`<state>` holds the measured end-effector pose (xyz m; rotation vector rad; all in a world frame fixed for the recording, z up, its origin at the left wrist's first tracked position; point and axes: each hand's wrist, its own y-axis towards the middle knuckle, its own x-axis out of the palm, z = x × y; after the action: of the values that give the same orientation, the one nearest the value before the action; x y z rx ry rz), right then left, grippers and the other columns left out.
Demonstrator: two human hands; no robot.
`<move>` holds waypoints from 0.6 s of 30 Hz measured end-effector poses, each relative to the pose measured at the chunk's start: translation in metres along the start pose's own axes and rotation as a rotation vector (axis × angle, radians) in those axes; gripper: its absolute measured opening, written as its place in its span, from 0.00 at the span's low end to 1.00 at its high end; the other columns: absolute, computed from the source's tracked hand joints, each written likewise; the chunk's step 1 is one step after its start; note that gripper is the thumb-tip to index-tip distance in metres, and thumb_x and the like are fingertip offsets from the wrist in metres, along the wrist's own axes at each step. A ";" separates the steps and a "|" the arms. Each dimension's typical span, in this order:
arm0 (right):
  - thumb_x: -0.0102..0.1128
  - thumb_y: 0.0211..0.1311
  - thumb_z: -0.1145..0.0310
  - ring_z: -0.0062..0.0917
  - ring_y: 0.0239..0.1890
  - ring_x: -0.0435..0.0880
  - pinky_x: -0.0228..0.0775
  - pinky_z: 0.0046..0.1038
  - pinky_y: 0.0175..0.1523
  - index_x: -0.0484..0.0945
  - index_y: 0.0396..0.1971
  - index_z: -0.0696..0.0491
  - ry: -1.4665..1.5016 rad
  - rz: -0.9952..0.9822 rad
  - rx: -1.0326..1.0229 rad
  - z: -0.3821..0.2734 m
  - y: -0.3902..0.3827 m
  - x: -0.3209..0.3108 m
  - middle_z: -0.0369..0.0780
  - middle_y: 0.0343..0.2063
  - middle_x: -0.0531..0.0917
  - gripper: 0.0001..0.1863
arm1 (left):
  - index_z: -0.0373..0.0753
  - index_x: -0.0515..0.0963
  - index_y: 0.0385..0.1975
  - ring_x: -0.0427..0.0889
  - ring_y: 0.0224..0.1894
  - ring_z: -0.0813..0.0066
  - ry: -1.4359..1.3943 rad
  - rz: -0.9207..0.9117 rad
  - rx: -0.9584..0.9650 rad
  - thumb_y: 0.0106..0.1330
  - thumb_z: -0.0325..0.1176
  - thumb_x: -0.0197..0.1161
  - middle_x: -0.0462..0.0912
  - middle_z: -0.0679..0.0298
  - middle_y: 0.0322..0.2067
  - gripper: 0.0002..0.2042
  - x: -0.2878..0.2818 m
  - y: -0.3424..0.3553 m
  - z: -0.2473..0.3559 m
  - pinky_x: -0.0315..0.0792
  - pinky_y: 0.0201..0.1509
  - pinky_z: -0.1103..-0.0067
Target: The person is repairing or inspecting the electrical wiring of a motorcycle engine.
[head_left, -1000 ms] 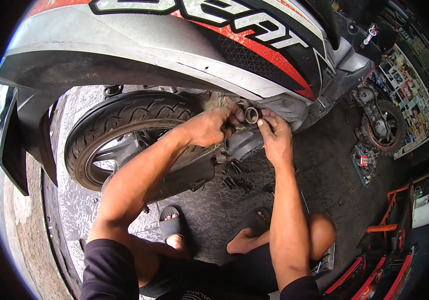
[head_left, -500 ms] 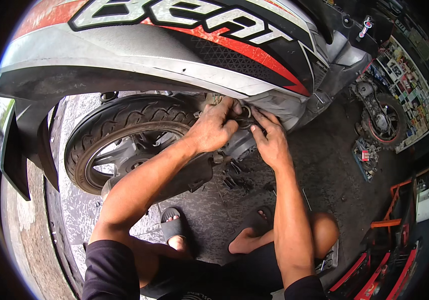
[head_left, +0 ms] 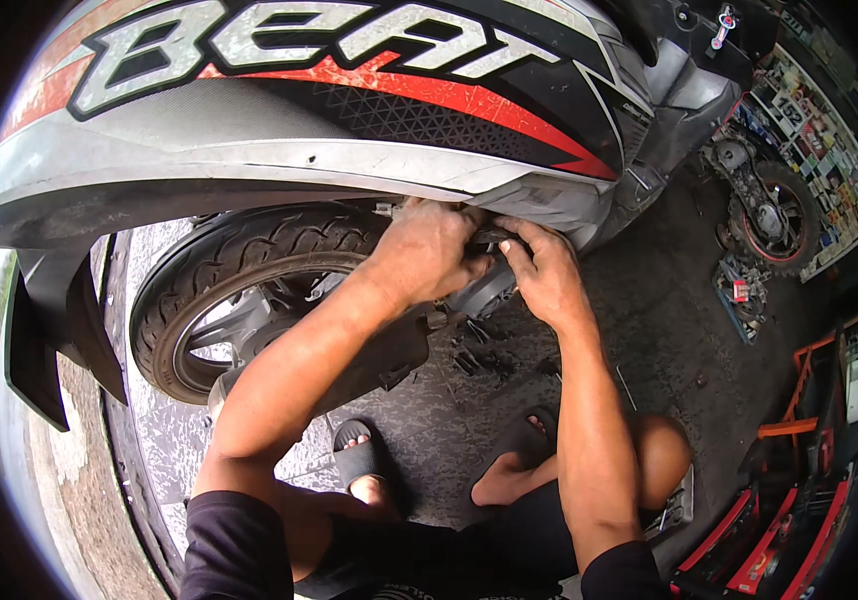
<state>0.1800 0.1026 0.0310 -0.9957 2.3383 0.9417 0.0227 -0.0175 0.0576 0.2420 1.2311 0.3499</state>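
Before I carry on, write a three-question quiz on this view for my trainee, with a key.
1. True or false: the right hand is close to the left hand, near the lower edge of the scooter's side panel.
2. Which lies to the left of the left hand?
A) the person's right knee
B) the scooter's large tyre
C) the background wheel
3. Fill in: each foot wears a dark, open-toed ____.

Key: 1. True. 2. B. 3. Sandal.
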 end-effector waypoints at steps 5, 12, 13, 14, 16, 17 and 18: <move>0.58 0.62 0.75 0.41 0.49 0.83 0.71 0.35 0.58 0.79 0.49 0.60 0.089 0.064 0.062 0.005 -0.003 0.006 0.48 0.43 0.85 0.16 | 0.29 0.81 0.46 0.83 0.39 0.66 -0.285 -0.146 -0.156 0.55 0.41 0.76 0.86 0.49 0.37 0.25 -0.002 0.004 -0.007 0.76 0.48 0.71; 0.70 0.50 0.63 0.47 0.58 0.70 0.59 0.49 0.63 0.77 0.39 0.55 -0.324 0.481 0.095 -0.030 -0.051 0.047 0.47 0.55 0.73 0.19 | 0.26 0.83 0.43 0.80 0.37 0.78 -0.584 -0.203 -0.256 0.57 0.41 0.76 0.87 0.57 0.35 0.22 0.009 0.005 -0.016 0.76 0.44 0.76; 0.70 0.49 0.61 0.47 0.60 0.68 0.57 0.50 0.64 0.77 0.39 0.55 -0.359 0.421 0.139 -0.037 -0.050 0.048 0.47 0.57 0.72 0.20 | 0.26 0.83 0.43 0.80 0.37 0.78 -0.584 -0.202 -0.258 0.57 0.41 0.76 0.87 0.57 0.35 0.22 0.011 0.003 -0.020 0.76 0.44 0.76; 0.71 0.50 0.57 0.47 0.62 0.66 0.55 0.50 0.66 0.78 0.39 0.57 -0.318 0.401 0.178 -0.037 -0.048 0.046 0.48 0.58 0.71 0.22 | 0.26 0.83 0.42 0.80 0.37 0.78 -0.645 -0.226 -0.272 0.57 0.39 0.76 0.87 0.58 0.35 0.22 0.008 0.003 -0.019 0.76 0.44 0.76; 0.72 0.50 0.55 0.47 0.62 0.66 0.55 0.50 0.67 0.78 0.40 0.57 -0.334 0.376 0.233 -0.039 -0.046 0.049 0.48 0.59 0.71 0.24 | 0.26 0.83 0.42 0.80 0.36 0.80 -0.602 -0.228 -0.330 0.58 0.36 0.76 0.86 0.60 0.33 0.20 0.006 0.004 -0.025 0.75 0.44 0.78; 0.73 0.51 0.53 0.47 0.62 0.65 0.54 0.51 0.67 0.79 0.40 0.58 -0.355 0.350 0.292 -0.038 -0.045 0.050 0.49 0.59 0.71 0.25 | 0.26 0.83 0.42 0.80 0.36 0.80 -0.604 -0.224 -0.327 0.58 0.36 0.76 0.86 0.60 0.33 0.20 0.004 0.005 -0.023 0.75 0.44 0.78; 0.72 0.52 0.50 0.48 0.63 0.65 0.53 0.50 0.69 0.81 0.42 0.60 -0.322 0.322 0.303 -0.037 -0.045 0.051 0.51 0.61 0.69 0.28 | 0.26 0.83 0.43 0.79 0.36 0.80 -0.679 -0.249 -0.343 0.58 0.36 0.75 0.86 0.60 0.33 0.19 0.002 0.004 -0.020 0.75 0.44 0.78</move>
<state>0.1769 0.0293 0.0064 -0.3274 2.3042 0.7599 0.0038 -0.0133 0.0514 -0.0908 0.5089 0.2270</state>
